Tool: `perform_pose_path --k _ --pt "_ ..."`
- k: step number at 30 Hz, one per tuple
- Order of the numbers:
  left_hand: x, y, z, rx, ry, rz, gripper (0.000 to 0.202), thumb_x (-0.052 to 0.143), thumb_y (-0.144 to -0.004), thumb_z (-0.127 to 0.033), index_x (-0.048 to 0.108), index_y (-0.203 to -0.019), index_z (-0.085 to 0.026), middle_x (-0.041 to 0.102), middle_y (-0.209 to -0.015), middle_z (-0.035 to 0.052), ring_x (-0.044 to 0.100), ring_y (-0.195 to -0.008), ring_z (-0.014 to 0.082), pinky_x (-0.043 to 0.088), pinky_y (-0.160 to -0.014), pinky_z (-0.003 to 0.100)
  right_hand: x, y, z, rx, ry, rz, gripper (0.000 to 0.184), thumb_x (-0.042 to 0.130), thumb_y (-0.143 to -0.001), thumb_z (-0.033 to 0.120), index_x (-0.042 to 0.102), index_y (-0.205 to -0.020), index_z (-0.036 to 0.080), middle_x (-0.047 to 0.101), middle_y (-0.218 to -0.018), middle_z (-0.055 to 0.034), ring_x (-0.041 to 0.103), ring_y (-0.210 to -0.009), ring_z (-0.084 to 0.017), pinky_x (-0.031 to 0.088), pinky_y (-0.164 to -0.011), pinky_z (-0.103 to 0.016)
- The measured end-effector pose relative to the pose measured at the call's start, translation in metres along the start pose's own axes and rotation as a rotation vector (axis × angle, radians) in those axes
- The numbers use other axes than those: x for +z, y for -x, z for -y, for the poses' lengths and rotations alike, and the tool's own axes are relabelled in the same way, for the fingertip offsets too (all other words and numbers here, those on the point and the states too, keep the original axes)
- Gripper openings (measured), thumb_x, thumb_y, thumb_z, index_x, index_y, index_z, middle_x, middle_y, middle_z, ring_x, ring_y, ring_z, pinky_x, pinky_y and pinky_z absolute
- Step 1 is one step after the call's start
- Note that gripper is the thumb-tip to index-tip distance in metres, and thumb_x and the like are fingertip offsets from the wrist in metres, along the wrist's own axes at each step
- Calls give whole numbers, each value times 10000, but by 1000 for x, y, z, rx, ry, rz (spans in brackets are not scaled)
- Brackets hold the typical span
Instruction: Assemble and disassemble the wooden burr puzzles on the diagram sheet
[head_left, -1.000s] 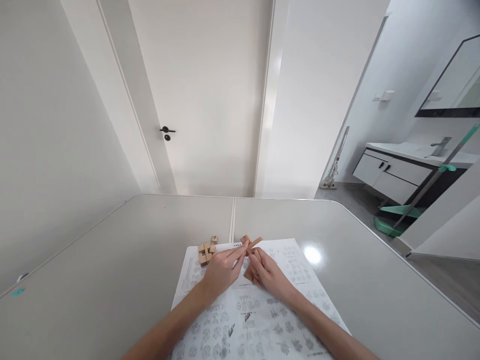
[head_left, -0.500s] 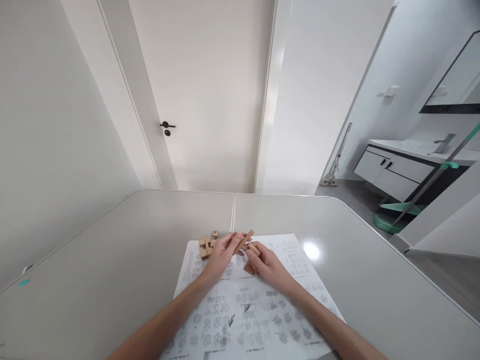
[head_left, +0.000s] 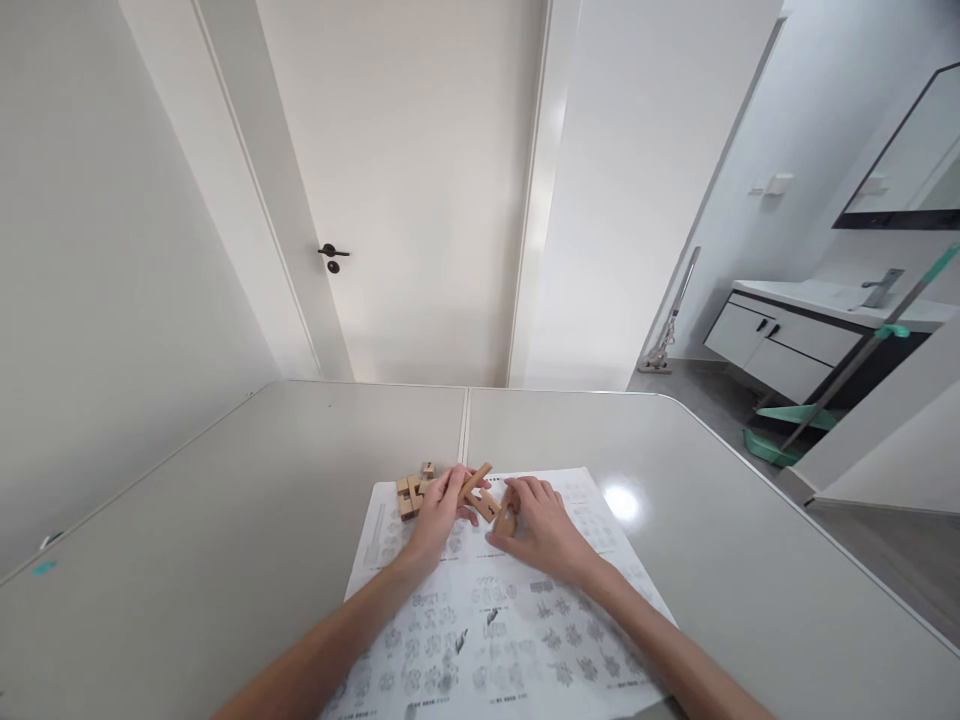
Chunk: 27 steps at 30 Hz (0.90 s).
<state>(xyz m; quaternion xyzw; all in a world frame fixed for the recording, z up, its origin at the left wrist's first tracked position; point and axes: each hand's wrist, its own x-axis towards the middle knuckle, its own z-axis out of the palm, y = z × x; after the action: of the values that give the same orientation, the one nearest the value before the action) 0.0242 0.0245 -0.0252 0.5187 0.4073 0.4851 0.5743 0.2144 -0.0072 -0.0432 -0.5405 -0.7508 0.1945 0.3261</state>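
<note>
My left hand point(head_left: 439, 510) pinches a light wooden puzzle stick point(head_left: 478, 477) that points up to the right. My right hand point(head_left: 541, 525) is curled around another notched wooden piece point(head_left: 505, 519) just right of it. Between the two hands lies a further wooden piece point(head_left: 486, 503), touching both. A small cluster of joined wooden blocks point(head_left: 414, 488) rests just left of my left hand, at the top left corner of a printed sheet of diagrams point(head_left: 495, 630) that lies under both forearms.
The sheet lies on a grey table point(head_left: 225, 520) with a seam down its middle. A white door with a black handle point(head_left: 332, 257) stands behind it. To the right are a bathroom vanity point(head_left: 795, 340) and a green dustpan point(head_left: 772, 450) on the floor.
My left hand drew its stick back and lowered it toward the sheet. My right hand turned palm down over its piece, and the pieces now meet between the hands.
</note>
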Motion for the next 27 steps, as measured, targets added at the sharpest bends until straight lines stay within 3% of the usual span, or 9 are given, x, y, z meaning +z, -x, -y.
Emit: perform_pose_path --k 3,7,10,13,16,18,20,24,27 --pt "0 -1 1 -14 -5 -5 491 559 -921 -612 685 -1009 -145 743 -972 137 659 -720 191 514 -517 249 2 -4 -2 53 -127 -69 618 797 -699 390 534 -1236 231 594 -1169 -110 548 -1121 -332 470 -948 -481" --pt "1 0 -1 -34 -4 -17 497 568 -901 -627 684 -957 -147 743 -927 126 657 -675 186 492 -480 241 2 -11 -2 227 -484 -194 689 794 -703 429 471 -1276 226 544 -1261 -116 616 -1031 -270 535 -831 -390" --pt "0 0 -2 -38 -10 -1 495 572 -905 -615 697 -966 -140 741 -913 123 644 -652 173 483 -474 237 -4 -12 -1 380 -739 -135 775 773 -735 377 362 -1379 248 609 -1144 -74 647 -961 -232 528 -784 -344" --pt "-2 -1 0 -37 -17 11 502 575 -910 -607 707 -998 -131 739 -926 129 638 -645 166 491 -481 239 -11 -11 -1 441 -888 -33 783 744 -750 282 324 -1411 271 676 -974 -22 648 -926 -213 501 -799 -326" --pt "-2 -2 2 -30 -25 18 514 575 -907 -612 709 -986 -123 733 -919 131 626 -622 156 488 -471 235 -13 -11 -1 450 -1032 -49 760 743 -716 198 378 -1373 311 665 -1182 -42 667 -978 -205 502 -815 -313" --pt "-2 -3 3 -30 -27 22 515 572 -908 -611 707 -989 -121 729 -914 131 622 -617 153 485 -468 230 -13 -12 0 440 -1141 -120 706 764 -689 165 455 -1301 335 520 -1431 -40 672 -1065 -209 516 -834 -301" --pt "-2 -3 3 -33 -29 23 516 571 -907 -611 706 -993 -121 727 -907 128 620 -615 152 481 -464 227 -13 -14 1 429 -1266 -170 624 797 -697 183 513 -1230 339 429 -1520 -15 677 -1105 -212 531 -859 -295" --pt "-1 -3 3 -41 -27 26 517 579 -895 -620 702 -983 -126 727 -892 118 633 -620 159 482 -464 228 -15 -17 4 373 -1478 -118 515 851 -742 293 566 -1171 298 624 -1339 -44 701 -1065 -216 552 -902 -328" --pt "-1 -4 3 -55 -16 14 502 595 -881 -621 688 -969 -135 736 -908 119 652 -643 172 481 -466 227 -17 -18 4 344 -1465 -34 428 857 -754 358 637 -1096 222 691 -1210 -75 699 -982 -197 556 -884 -318"
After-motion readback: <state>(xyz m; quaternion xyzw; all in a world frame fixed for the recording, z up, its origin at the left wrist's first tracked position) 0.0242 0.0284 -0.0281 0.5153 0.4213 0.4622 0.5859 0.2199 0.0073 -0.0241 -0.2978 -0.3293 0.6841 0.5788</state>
